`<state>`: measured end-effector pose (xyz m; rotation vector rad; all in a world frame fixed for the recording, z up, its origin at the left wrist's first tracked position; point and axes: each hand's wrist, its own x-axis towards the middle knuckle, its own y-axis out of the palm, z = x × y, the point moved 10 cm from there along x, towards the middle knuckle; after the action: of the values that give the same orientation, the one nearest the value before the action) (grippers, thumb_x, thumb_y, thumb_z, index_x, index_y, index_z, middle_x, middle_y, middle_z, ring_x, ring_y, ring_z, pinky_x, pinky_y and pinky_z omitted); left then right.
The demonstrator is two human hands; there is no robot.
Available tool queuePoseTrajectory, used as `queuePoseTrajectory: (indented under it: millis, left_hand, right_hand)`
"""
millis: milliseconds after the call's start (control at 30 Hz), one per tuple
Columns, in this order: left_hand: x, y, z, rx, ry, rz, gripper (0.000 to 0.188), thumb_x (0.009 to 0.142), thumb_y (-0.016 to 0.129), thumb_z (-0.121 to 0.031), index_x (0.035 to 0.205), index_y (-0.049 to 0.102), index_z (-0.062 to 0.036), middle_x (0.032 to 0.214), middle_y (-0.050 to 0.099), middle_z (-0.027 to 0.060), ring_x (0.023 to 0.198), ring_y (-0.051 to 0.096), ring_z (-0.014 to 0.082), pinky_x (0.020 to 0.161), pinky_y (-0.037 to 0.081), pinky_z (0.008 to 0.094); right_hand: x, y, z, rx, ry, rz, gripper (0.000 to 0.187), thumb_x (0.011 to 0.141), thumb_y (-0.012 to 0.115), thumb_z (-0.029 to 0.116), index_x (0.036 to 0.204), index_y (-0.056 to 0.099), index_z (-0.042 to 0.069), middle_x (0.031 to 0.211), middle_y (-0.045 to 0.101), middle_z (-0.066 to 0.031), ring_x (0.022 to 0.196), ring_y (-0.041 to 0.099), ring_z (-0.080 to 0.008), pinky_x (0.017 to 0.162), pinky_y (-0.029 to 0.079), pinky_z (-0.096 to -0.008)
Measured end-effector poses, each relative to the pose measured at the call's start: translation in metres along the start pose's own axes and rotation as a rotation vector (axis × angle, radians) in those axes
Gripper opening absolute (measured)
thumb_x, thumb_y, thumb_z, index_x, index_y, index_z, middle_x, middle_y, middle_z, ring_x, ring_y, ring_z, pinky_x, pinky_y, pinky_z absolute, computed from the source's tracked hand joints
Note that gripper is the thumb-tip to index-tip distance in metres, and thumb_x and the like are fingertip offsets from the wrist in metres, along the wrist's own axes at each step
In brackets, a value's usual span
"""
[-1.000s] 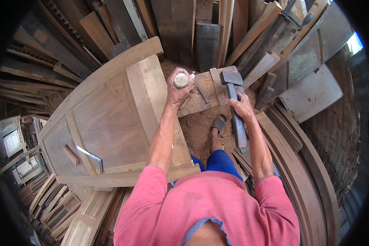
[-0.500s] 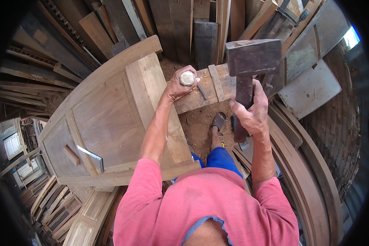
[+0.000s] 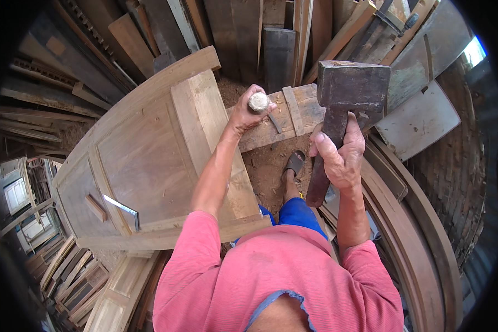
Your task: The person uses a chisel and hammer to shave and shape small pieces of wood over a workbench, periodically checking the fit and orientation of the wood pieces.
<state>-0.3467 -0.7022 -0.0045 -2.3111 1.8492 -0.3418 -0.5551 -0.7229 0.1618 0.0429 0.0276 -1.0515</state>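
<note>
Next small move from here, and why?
Probably swing the mallet onto the end of the round-ended handle. The right hand grips the mallet off to the right of that handle, and the left hand holds the handle with its pale end exposed. Its lower end is hidden, so this is a judgement.

Left hand [image 3: 244,115] around a pale-topped handle [image 3: 258,102], right hand [image 3: 346,159] gripping a dark mallet [image 3: 353,87], wooden panel [image 3: 144,152] at left
</note>
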Motion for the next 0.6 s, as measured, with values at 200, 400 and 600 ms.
queuePoseTrajectory:
  millis: [200,400,600]
  left_hand:
    - [-0.007,-0.021,0.017,-0.104,-0.037,-0.170,0.020,0.084,0.072,-0.006,0.088,0.053,-0.0084,0.078,0.057,-0.0030,0.074,0.054,0.0052,0.068,0.046,0.0235]
    - [-0.002,-0.022,0.005,-0.081,-0.011,-0.124,0.019,0.083,0.073,-0.009,0.080,0.054,-0.0085,0.072,0.055,-0.0034,0.069,0.052,0.0058,0.064,0.044,0.0240]
    - [-0.008,-0.017,0.005,-0.042,0.032,-0.096,0.017,0.083,0.073,-0.009,0.082,0.056,-0.0071,0.073,0.054,-0.0017,0.070,0.051,0.0069,0.065,0.043,0.0243]
  right_hand:
    - [0.002,-0.002,0.009,-0.039,-0.047,-0.030,0.032,0.089,0.064,0.008,0.116,0.050,-0.003,0.079,0.060,-0.0036,0.063,0.058,-0.0094,0.058,0.049,-0.0253]
    - [0.002,0.005,0.023,-0.075,-0.079,-0.022,0.030,0.087,0.062,0.005,0.113,0.051,-0.003,0.077,0.061,-0.0031,0.063,0.058,-0.0092,0.058,0.049,-0.0254]
    - [0.002,0.009,0.034,-0.225,-0.223,-0.003,0.032,0.087,0.064,0.005,0.115,0.050,-0.003,0.075,0.061,-0.0026,0.065,0.059,-0.0109,0.060,0.048,-0.0268]
